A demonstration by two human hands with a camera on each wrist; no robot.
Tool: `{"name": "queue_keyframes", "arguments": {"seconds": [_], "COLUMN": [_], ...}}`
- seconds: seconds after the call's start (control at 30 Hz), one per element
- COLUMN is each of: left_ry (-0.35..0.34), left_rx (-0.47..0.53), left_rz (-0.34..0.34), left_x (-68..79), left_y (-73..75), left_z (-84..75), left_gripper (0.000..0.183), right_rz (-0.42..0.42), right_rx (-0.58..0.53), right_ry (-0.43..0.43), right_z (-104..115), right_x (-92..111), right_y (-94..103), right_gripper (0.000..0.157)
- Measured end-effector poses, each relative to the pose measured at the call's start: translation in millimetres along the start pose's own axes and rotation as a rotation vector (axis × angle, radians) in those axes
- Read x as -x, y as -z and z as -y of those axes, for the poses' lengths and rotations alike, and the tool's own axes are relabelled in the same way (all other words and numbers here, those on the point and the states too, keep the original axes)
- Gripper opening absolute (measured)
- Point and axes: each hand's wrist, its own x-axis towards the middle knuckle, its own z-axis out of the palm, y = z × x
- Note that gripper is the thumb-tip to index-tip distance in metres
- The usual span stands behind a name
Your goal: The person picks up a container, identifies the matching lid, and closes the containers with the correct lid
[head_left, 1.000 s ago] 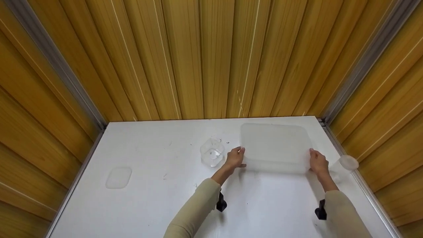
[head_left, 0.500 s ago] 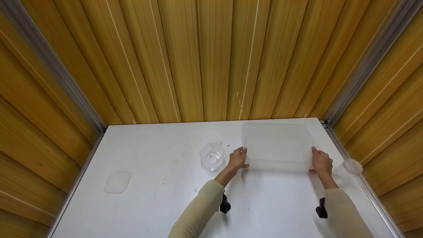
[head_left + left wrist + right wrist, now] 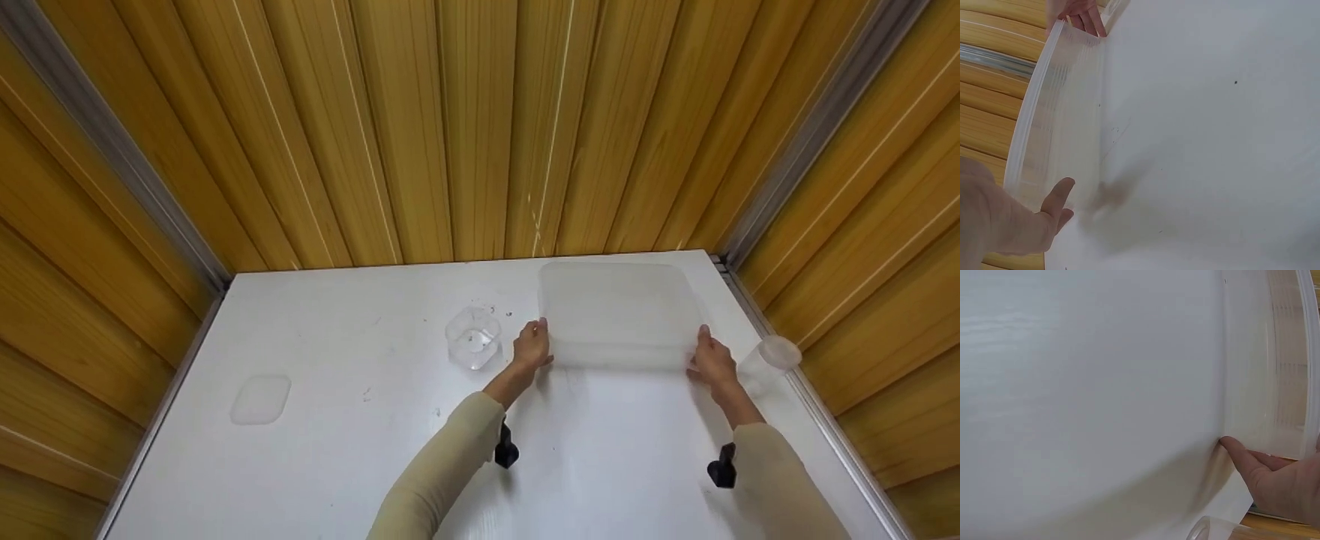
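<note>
A large rectangular translucent plastic container (image 3: 615, 307) is at the back right of the white table. My left hand (image 3: 531, 346) holds its left side near the front corner, and my right hand (image 3: 716, 364) holds the right side. In the left wrist view the left hand (image 3: 1016, 216) has its thumb and fingers along the container's side wall (image 3: 1072, 124). One digit of the right hand (image 3: 1280, 481) reaches the container's lower edge in the right wrist view. Part of each hand is hidden or out of frame.
A clear faceted tub (image 3: 474, 352) stands just left of my left hand. To the right of my right hand is a clear cylindrical jar (image 3: 765, 364), near the table's right edge. A flat translucent square piece (image 3: 260, 400) lies far left. Wood-patterned walls (image 3: 472, 135) border the table.
The head view has shifted slightly. Both hands stay on the container, which has hardly moved on the table. The fingers of my right hand have shifted a little at its side.
</note>
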Motion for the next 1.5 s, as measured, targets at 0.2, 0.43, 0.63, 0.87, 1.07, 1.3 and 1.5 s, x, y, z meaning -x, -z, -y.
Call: {"name": "queue_keyframes", "arguments": {"seconds": [0.2, 0.43, 0.63, 0.87, 1.07, 1.3, 1.5], "left_ry": [0.054, 0.066, 0.028, 0.027, 0.036, 0.040, 0.011], "left_rx": [0.098, 0.007, 0.010, 0.037, 0.065, 0.063, 0.123], "left_rz": [0.093, 0.260, 0.182, 0.152, 0.085, 0.014, -0.002], "left_x": [5.0, 41.2, 50.3, 36.9, 26.5, 17.2, 9.7], "left_y": [42.0, 123.1, 153.2, 142.0, 127.5, 116.2, 116.5], "left_z": [9.8, 46.1, 56.9, 52.7, 50.4, 47.8, 48.1], "left_gripper": [0.053, 0.057, 0.053, 0.051, 0.055, 0.057, 0.060], "right_rz": [0.195, 0.376, 0.453, 0.489, 0.474, 0.413, 0.427], "right_rx": [0.032, 0.225, 0.222, 0.149, 0.009, -0.142, -0.214], "right_ry": [-0.053, 0.031, 0.114, 0.208, 0.276, 0.292, 0.299], "right_z": [20, 37, 49, 61, 71, 84, 86], "right_x": [8, 19, 15, 15, 6, -9, -6], "right_y": [-12.2, -37.7, -83.1, -138.1, -191.7, -229.0, -238.7], "right_gripper": [0.086, 0.075, 0.066, 0.054, 0.056, 0.068, 0.069]}}
